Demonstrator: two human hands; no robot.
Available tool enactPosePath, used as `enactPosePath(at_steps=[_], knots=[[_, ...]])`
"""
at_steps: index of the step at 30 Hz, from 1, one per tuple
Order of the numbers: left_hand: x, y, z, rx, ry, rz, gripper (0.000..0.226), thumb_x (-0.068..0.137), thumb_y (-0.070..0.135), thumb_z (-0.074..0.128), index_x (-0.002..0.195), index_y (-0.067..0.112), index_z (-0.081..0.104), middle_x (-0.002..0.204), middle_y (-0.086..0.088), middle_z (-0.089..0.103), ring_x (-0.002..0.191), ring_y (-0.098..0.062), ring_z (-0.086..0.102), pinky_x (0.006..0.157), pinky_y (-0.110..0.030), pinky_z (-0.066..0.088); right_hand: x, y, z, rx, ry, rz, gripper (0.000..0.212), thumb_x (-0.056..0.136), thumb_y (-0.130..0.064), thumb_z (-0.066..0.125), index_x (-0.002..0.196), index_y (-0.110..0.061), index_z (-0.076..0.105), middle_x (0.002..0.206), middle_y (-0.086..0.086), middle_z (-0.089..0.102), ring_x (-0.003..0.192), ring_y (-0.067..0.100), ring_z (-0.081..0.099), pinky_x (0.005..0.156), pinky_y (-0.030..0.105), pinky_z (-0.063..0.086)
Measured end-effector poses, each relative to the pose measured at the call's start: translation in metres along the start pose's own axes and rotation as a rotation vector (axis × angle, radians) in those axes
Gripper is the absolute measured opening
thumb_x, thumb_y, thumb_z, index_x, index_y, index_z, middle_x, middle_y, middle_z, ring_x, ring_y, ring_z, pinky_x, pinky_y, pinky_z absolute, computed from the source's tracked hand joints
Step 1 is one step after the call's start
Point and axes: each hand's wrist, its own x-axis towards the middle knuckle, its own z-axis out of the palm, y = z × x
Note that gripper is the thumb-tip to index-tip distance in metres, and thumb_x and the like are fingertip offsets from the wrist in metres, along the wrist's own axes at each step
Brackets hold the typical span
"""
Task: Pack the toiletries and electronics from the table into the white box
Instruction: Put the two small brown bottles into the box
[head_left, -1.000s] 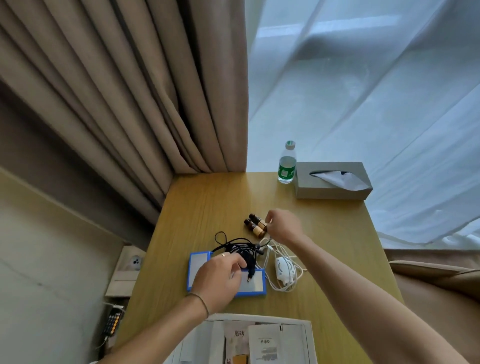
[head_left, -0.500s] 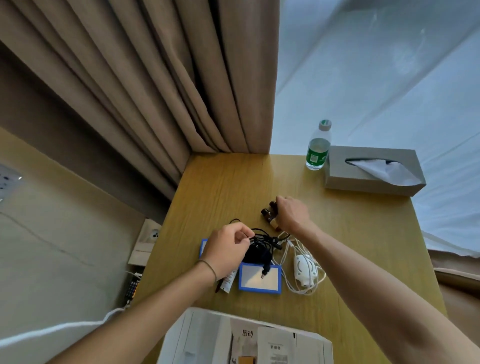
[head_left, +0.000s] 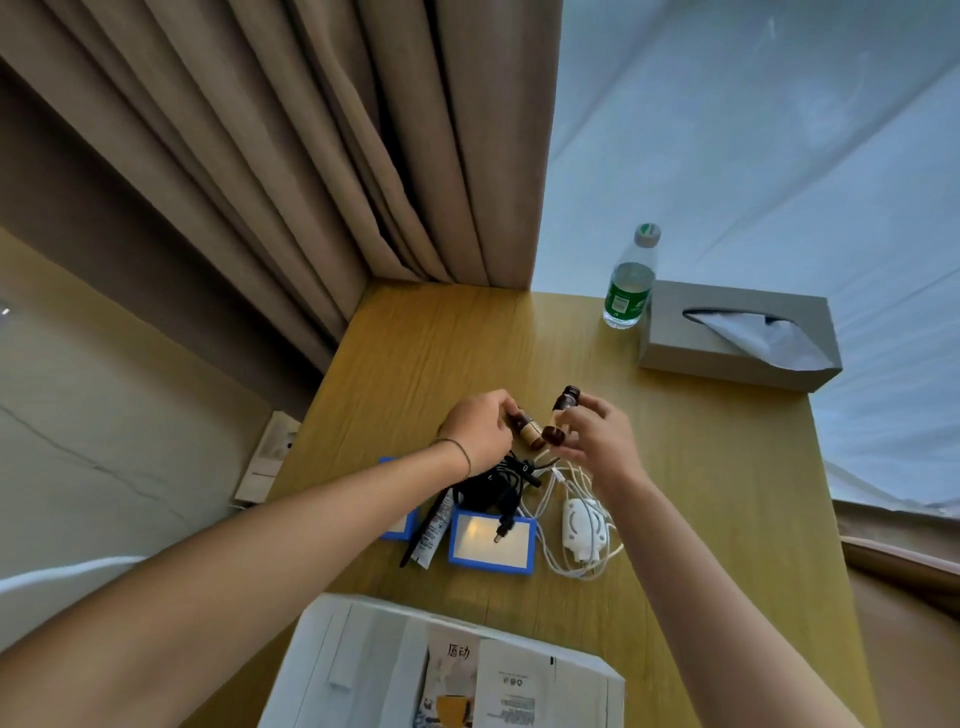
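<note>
My right hand (head_left: 597, 441) pinches a small dark brown bottle (head_left: 561, 415) and holds it tilted above the wooden table (head_left: 701, 493). My left hand (head_left: 480, 428) grips a second small brown bottle (head_left: 531, 434) with a tan label, lying close beside the first. Below them lie a bundle of black cable (head_left: 493, 488), a white charger with its white cord (head_left: 579, 530), a blue-framed card (head_left: 493, 540), part of another blue-framed piece (head_left: 399, 525) and a small tube (head_left: 434, 530). The white box (head_left: 332, 670) stands open at the near edge, with printed packets inside.
A green-labelled water bottle (head_left: 628, 286) and a grey tissue box (head_left: 737, 338) stand at the table's far right corner. Beige curtains (head_left: 311, 156) hang behind the table on the left, a sheer white curtain (head_left: 753, 130) on the right. A wall socket (head_left: 267, 457) is left of the table.
My left hand left the black cable and moved up to grip one brown bottle. My right hand lifted the other bottle off the table. The view shifted left.
</note>
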Motion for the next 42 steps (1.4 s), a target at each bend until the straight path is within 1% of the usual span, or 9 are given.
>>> enactPosePath(at_steps=[6, 10, 14, 19, 23, 26, 31, 36, 42], knots=[[0.032, 0.021, 0.033, 0.278, -0.002, 0.005, 0.035, 0.094, 0.041, 0.061, 0.121, 0.02, 0.052, 0.104, -0.003, 0.069, 0.087, -0.023, 0.066, 0.076, -0.038, 0.058, -0.023, 0.013, -0.025, -0.002, 0.047, -0.012, 0.048, 0.089, 0.0, 0.066, 0.133, -0.014, 0.052, 0.103, 0.015, 0.073, 0.079, 0.026, 0.078, 0.069, 0.038, 0.065], [0.047, 0.026, 0.051, 0.34, -0.019, 0.027, 0.028, 0.098, 0.044, 0.05, 0.114, 0.022, 0.056, 0.094, -0.004, 0.07, 0.08, -0.023, 0.063, 0.073, -0.038, 0.055, -0.032, 0.016, -0.04, 0.018, 0.08, 0.003, 0.051, 0.088, 0.001, 0.068, 0.134, -0.015, 0.052, 0.105, 0.015, 0.071, 0.073, 0.022, 0.078, 0.057, 0.025, 0.06], [0.053, 0.033, 0.062, 0.349, -0.035, 0.013, 0.033, 0.097, 0.051, 0.048, 0.107, 0.02, 0.054, 0.095, -0.006, 0.066, 0.086, -0.027, 0.062, 0.078, -0.041, 0.054, -0.036, 0.021, -0.051, -0.011, 0.096, 0.003, 0.054, 0.089, -0.001, 0.069, 0.139, -0.012, 0.051, 0.104, 0.013, 0.072, 0.074, 0.02, 0.078, 0.058, 0.025, 0.06], [0.055, 0.036, 0.064, 0.32, -0.051, -0.019, 0.026, 0.097, 0.029, 0.057, 0.117, 0.019, 0.045, 0.086, -0.005, 0.064, 0.07, -0.02, 0.059, 0.058, -0.033, 0.051, -0.045, 0.023, -0.056, 0.006, 0.07, 0.014, 0.056, 0.086, -0.001, 0.071, 0.137, -0.015, 0.051, 0.105, 0.017, 0.073, 0.078, 0.025, 0.078, 0.059, 0.029, 0.062], [0.051, 0.033, 0.055, 0.147, -0.073, 0.003, 0.021, 0.095, 0.014, 0.053, 0.114, 0.019, 0.044, 0.086, -0.007, 0.062, 0.062, -0.019, 0.052, 0.055, -0.034, 0.049, -0.055, 0.018, -0.051, -0.003, 0.027, -0.008, 0.054, 0.086, -0.002, 0.072, 0.133, -0.019, 0.053, 0.104, 0.017, 0.074, 0.081, 0.03, 0.078, 0.067, 0.037, 0.064], [0.035, 0.035, 0.038, -0.026, -0.047, 0.045, 0.026, 0.097, 0.012, 0.049, 0.118, 0.021, 0.04, 0.078, -0.005, 0.055, 0.054, -0.018, 0.045, 0.048, -0.032, 0.041, -0.07, 0.007, -0.044, -0.017, 0.005, -0.034, 0.055, 0.086, -0.001, 0.072, 0.132, -0.022, 0.053, 0.103, 0.015, 0.074, 0.08, 0.027, 0.078, 0.065, 0.032, 0.062], [-0.02, 0.037, -0.003, -0.362, -0.033, 0.093, 0.057, 0.094, 0.009, 0.056, 0.131, 0.042, 0.026, 0.095, -0.012, 0.064, 0.071, -0.032, 0.071, 0.061, -0.043, 0.062, -0.106, -0.012, -0.027, -0.05, -0.03, -0.068, 0.044, 0.088, -0.001, 0.068, 0.127, -0.018, 0.059, 0.106, 0.014, 0.075, 0.08, 0.022, 0.077, 0.07, 0.035, 0.063], [-0.074, 0.032, -0.031, -0.661, -0.029, 0.109, 0.052, 0.093, 0.008, 0.061, 0.135, 0.031, 0.04, 0.099, -0.014, 0.066, 0.072, -0.029, 0.073, 0.06, -0.035, 0.062, -0.145, -0.019, -0.007, -0.056, -0.035, -0.087, 0.023, 0.096, -0.014, 0.064, 0.119, -0.016, 0.065, 0.104, 0.013, 0.077, 0.087, 0.024, 0.075, 0.063, 0.029, 0.058], [-0.136, 0.016, -0.046, -0.813, -0.097, 0.149, 0.041, 0.096, 0.01, 0.061, 0.131, 0.026, 0.049, 0.09, -0.01, 0.066, 0.064, -0.01, 0.066, 0.053, -0.019, 0.049, -0.192, -0.011, 0.01, -0.074, -0.016, -0.117, 0.022, 0.101, -0.024, 0.059, 0.115, -0.009, 0.067, 0.087, 0.014, 0.075, 0.071, 0.027, 0.071, 0.061, 0.037, 0.059]])
